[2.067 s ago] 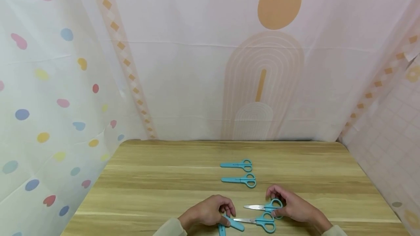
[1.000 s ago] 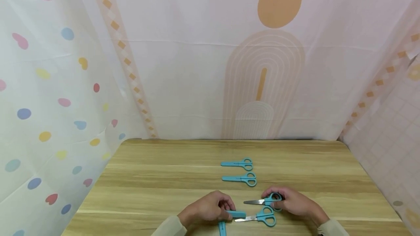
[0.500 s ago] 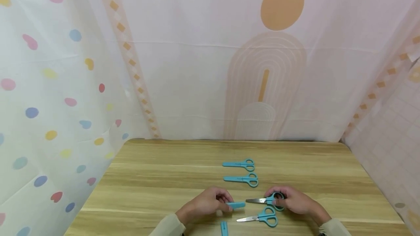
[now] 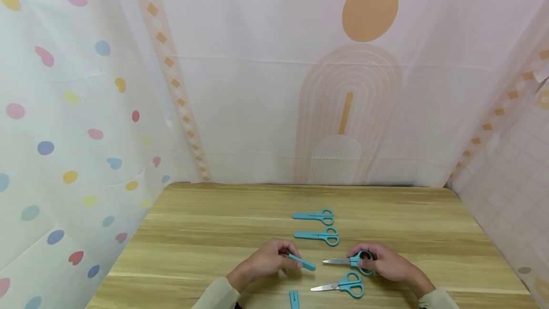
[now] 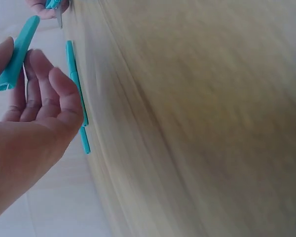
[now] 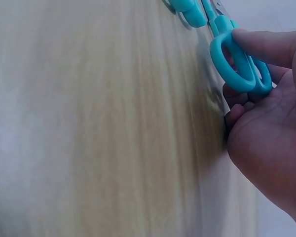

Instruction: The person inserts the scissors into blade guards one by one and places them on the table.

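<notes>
My left hand [image 4: 270,257] pinches a loose teal scissors sheath [image 4: 303,262] between thumb and fingers. In the left wrist view this sheath [image 5: 18,52] tilts upward, one end showing its opening. Facing it, my right hand [image 4: 388,262] grips a pair of scissors [image 4: 361,262] by the teal handles, its bare metal blades pointing left toward the sheath with a small gap between them. The right wrist view shows the thumb pressing near the handle loops [image 6: 234,64]. Just in front lies a second unsheathed pair of scissors [image 4: 343,286], also pointing left.
Another loose sheath [image 4: 294,299] lies by the table's near edge. Farther back, two sheathed pairs of scissors, the rear one [image 4: 314,216] and the nearer one [image 4: 316,235], lie parallel on the wooden table [image 4: 206,232]. Patterned cloth [image 4: 240,108] hangs behind and at both sides.
My left hand has lifted the sheath up and away from the lower scissors and turned it to slant. My right hand has taken the upper scissors up a little, blades still pointing left.
</notes>
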Motion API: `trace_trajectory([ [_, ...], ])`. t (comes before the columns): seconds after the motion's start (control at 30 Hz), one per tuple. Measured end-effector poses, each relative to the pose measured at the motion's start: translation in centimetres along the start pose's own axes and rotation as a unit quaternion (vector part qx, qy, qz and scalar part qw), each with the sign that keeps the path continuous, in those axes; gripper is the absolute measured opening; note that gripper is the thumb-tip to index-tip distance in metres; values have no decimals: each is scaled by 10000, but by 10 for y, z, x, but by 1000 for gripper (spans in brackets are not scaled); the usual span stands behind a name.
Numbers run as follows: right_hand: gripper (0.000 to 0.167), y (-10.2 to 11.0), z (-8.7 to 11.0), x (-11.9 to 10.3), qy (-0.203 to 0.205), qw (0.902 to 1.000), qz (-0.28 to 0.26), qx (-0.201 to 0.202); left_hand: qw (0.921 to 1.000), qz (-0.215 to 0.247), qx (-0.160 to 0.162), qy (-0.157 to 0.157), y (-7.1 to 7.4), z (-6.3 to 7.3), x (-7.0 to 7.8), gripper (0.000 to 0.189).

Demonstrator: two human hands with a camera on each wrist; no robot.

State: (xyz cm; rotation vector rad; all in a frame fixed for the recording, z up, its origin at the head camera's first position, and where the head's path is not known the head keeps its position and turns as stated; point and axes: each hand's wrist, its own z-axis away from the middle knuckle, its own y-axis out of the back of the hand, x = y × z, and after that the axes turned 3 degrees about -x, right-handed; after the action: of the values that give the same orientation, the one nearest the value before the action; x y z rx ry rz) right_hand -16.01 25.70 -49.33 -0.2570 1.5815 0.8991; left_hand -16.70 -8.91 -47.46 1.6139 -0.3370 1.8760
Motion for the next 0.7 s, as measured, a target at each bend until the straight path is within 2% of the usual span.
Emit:
trace_trajectory([
  [0.27, 24, 1, 0, -5, -131, 9998, 143, 2, 9993, 329, 166, -59, 1, -1, 3, 14],
  [0.47, 24, 0, -3, -9, -298, 9991, 208, 220, 9982, 498, 233, -224, 3, -3, 4, 11],
  [0.7, 24, 0, -6, -9, -236, 9991, 152, 321, 9963, 657, -29, -562, 5, -5, 4, 14],
])
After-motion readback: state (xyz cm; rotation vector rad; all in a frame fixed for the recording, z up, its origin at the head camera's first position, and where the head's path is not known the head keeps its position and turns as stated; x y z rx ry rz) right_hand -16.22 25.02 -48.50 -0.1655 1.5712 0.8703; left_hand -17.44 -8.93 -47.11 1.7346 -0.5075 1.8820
